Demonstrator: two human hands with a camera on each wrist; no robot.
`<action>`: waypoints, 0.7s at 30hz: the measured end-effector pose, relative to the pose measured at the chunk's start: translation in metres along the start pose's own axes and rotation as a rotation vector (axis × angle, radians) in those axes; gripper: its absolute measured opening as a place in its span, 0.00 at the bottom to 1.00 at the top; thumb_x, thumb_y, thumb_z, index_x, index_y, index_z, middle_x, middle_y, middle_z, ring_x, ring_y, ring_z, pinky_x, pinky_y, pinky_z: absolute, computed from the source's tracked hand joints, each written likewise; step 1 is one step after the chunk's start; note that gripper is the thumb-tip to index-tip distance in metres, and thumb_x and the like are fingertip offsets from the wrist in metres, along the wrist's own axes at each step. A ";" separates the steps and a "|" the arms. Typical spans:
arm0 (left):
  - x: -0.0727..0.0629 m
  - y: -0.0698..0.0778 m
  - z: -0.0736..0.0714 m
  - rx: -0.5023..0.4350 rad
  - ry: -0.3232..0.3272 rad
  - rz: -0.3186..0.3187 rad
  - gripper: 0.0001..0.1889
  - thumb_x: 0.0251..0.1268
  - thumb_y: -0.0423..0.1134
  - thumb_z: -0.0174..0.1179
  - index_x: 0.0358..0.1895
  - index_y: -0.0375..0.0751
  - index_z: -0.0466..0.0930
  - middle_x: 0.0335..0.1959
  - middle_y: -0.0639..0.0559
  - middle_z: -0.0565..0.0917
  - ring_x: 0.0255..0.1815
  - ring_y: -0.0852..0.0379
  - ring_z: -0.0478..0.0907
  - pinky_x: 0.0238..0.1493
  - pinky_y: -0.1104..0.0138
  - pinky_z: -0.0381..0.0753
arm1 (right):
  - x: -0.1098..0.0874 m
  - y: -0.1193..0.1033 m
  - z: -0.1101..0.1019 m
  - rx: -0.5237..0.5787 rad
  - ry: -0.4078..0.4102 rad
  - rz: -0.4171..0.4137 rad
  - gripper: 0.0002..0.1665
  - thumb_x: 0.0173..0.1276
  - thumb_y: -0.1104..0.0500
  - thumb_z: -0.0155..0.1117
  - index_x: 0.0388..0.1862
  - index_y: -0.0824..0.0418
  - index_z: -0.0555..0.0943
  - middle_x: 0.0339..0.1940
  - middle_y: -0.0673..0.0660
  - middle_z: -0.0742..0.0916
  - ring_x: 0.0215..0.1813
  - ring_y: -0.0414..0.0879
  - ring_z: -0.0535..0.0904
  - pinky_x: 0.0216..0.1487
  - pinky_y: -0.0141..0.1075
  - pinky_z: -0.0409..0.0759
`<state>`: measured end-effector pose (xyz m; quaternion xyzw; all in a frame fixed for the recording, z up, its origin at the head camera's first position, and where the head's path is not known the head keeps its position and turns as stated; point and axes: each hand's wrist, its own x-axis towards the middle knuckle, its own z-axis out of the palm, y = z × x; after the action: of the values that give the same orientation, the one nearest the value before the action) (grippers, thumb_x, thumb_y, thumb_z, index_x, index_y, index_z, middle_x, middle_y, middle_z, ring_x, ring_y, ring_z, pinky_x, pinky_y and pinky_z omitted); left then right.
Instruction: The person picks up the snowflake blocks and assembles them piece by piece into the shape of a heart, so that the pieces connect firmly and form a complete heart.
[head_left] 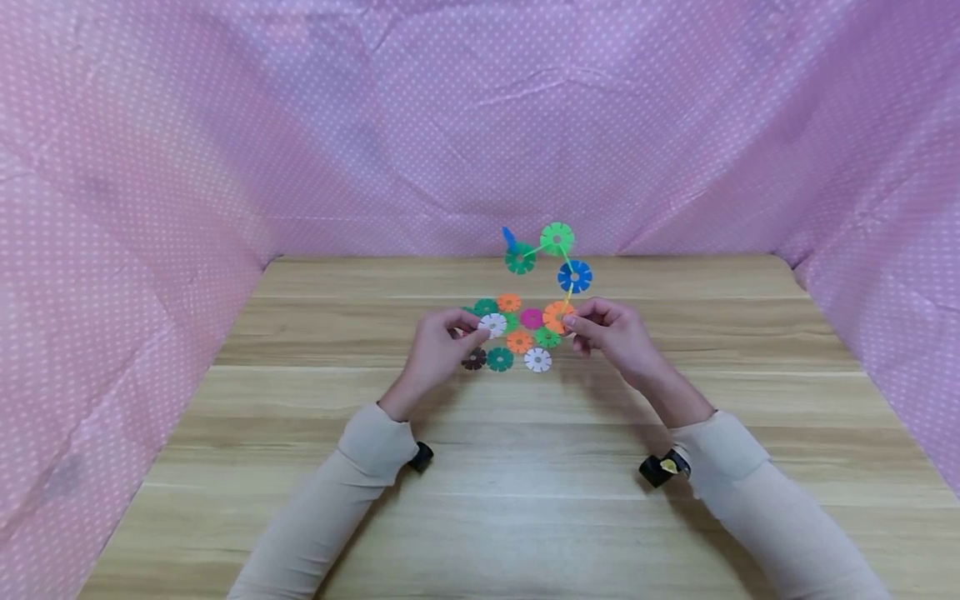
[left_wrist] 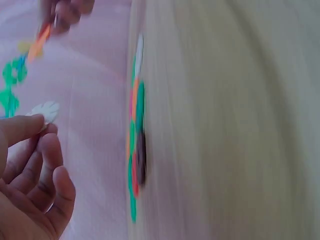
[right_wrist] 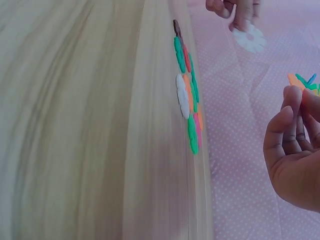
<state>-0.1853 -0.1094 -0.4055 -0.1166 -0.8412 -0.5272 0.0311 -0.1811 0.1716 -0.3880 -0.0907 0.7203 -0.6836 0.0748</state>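
My left hand [head_left: 442, 343] pinches a white notched disc [head_left: 492, 325] between thumb and fingers, raised above the table. In my right hand [head_left: 613, 333] is an orange notched disc [head_left: 557, 316], the near end of a linked chain. From it the chain runs through a thin yellow disc [head_left: 569, 293], a blue disc [head_left: 575, 277], a light green disc [head_left: 557, 239] and a darker green disc [head_left: 520, 259] to a blue disc seen nearly edge-on [head_left: 509, 238]. Both wrist views show the held pieces apart from each other.
Loose notched discs lie flat on the wooden table [head_left: 480, 500] beneath the hands, among them a white disc [head_left: 537, 360], a green disc [head_left: 500, 359], a dark brown disc [head_left: 474, 359] and a magenta disc [head_left: 532, 318]. Pink dotted cloth [head_left: 480, 125] hangs behind and at the sides.
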 end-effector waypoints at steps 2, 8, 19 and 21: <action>-0.004 0.007 0.010 -0.027 0.008 0.029 0.05 0.65 0.39 0.70 0.38 0.41 0.87 0.30 0.52 0.84 0.25 0.55 0.75 0.24 0.67 0.75 | 0.000 -0.001 0.003 0.017 0.004 -0.001 0.11 0.74 0.62 0.65 0.43 0.72 0.79 0.33 0.54 0.86 0.28 0.43 0.78 0.32 0.34 0.81; -0.010 0.022 0.032 -0.047 0.045 0.138 0.06 0.64 0.39 0.71 0.37 0.40 0.88 0.29 0.55 0.84 0.21 0.57 0.72 0.20 0.69 0.71 | 0.001 -0.005 0.011 0.066 0.031 -0.021 0.05 0.74 0.62 0.64 0.39 0.65 0.81 0.33 0.54 0.85 0.28 0.44 0.77 0.30 0.33 0.80; -0.014 0.032 0.049 0.019 0.111 0.327 0.04 0.62 0.31 0.70 0.32 0.39 0.84 0.29 0.53 0.85 0.18 0.61 0.71 0.20 0.70 0.73 | 0.000 -0.009 0.018 0.124 0.061 -0.091 0.05 0.74 0.66 0.62 0.36 0.63 0.80 0.30 0.53 0.86 0.25 0.42 0.77 0.28 0.30 0.78; -0.015 0.033 0.050 0.046 0.122 0.361 0.04 0.61 0.30 0.70 0.32 0.38 0.84 0.29 0.53 0.85 0.20 0.61 0.71 0.22 0.70 0.73 | 0.000 -0.009 0.018 0.125 0.067 -0.088 0.04 0.74 0.65 0.62 0.36 0.63 0.80 0.30 0.53 0.86 0.25 0.42 0.77 0.29 0.30 0.78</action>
<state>-0.1600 -0.0531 -0.4011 -0.2326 -0.8150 -0.4997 0.1789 -0.1766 0.1534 -0.3804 -0.0945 0.6738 -0.7324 0.0261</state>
